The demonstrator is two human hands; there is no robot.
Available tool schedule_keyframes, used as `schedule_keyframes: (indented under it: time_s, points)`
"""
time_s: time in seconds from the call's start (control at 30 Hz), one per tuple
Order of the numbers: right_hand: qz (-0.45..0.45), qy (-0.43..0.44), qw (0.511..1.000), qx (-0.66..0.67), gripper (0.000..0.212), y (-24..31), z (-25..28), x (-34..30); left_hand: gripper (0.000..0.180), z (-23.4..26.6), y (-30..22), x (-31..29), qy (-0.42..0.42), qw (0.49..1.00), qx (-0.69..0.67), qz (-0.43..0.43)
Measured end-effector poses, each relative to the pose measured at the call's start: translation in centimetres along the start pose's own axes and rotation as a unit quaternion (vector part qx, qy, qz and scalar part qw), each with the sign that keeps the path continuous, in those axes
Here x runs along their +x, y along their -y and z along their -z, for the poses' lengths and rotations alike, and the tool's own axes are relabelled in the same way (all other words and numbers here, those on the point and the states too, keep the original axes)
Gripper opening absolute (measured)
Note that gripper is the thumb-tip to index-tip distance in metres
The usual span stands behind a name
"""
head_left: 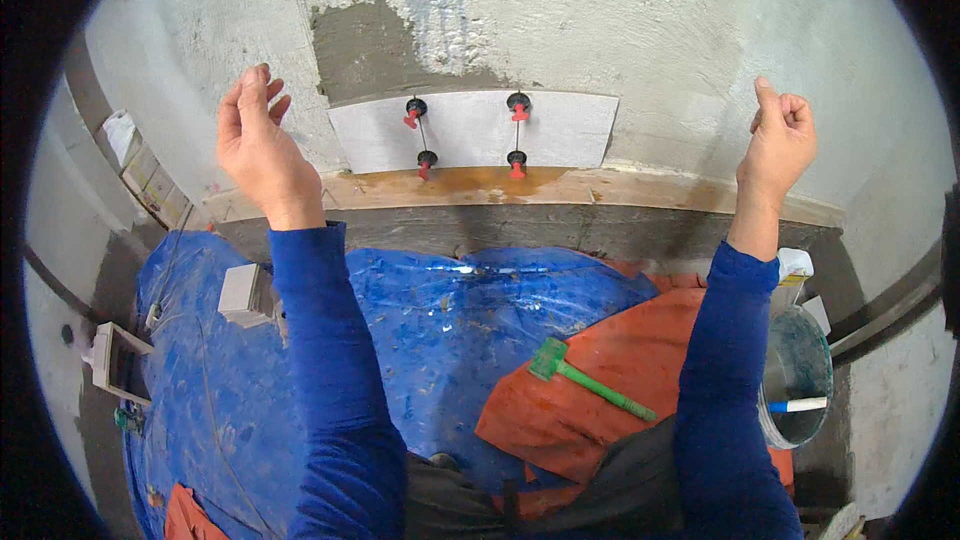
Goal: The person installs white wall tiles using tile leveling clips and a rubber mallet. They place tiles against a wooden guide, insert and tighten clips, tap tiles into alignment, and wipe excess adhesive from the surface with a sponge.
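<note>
My left hand (262,145) is raised in front of the wall at the left, its fingers half curled and apart, with nothing visible in them. At the right, my right hand (780,145) is held up with one digit pointing upward and the others curled in; whether anything is inside them is hidden. Between the hands, apart from both, a row of pale tiles (470,132) stands against the wall, with two dark upright joints. Several black tile levelers with red handles (518,105) sit on those joints. A wet-stained wooden batten (640,187) runs beneath the tiles.
Grey mortar (365,50) covers part of the wall above the tiles. A blue tarp (430,330) and an orange sheet (620,350) cover the floor. A green mallet (590,380) lies there; stacked tiles (240,295) stand left, a bucket (800,340) right.
</note>
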State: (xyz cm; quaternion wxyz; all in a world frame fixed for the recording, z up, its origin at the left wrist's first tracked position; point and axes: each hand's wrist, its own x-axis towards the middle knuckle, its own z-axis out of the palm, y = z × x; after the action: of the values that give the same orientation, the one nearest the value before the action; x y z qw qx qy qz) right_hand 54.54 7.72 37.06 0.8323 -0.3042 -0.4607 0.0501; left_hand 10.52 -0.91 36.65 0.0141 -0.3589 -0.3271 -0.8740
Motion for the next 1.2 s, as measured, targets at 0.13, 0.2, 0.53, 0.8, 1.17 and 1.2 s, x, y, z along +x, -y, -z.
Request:
schedule_keyframes:
  time_s: [0.13,0.2,0.53,0.8,1.17,1.2]
  points:
    - [0.005,0.004,1.000,0.001,0.030,0.3,-0.1,-0.1,0.028,0.1,0.0,0.0,-0.003,1.000,-0.003,0.000]
    - [0.005,0.005,1.000,-0.010,0.030,0.6,-0.1,-0.3,0.030,0.0,0.0,0.0,-0.004,1.000,0.005,0.004]
    - [0.050,0.007,0.999,-0.002,0.028,3.2,-0.2,-0.4,0.024,-0.3,-0.6,0.1,0.002,0.999,-0.029,-0.027]
    - [0.060,0.015,0.996,0.058,0.029,3.6,-0.5,-0.4,0.025,0.1,-0.3,0.4,0.012,0.999,-0.030,-0.009]
    - [0.097,0.029,0.992,0.073,0.025,2.5,0.4,0.4,0.025,0.1,0.9,0.4,0.039,0.999,-0.012,-0.011]
    - [0.101,0.029,0.992,0.075,0.025,2.4,0.5,0.5,0.026,0.1,1.1,0.3,0.043,0.999,-0.002,-0.017]
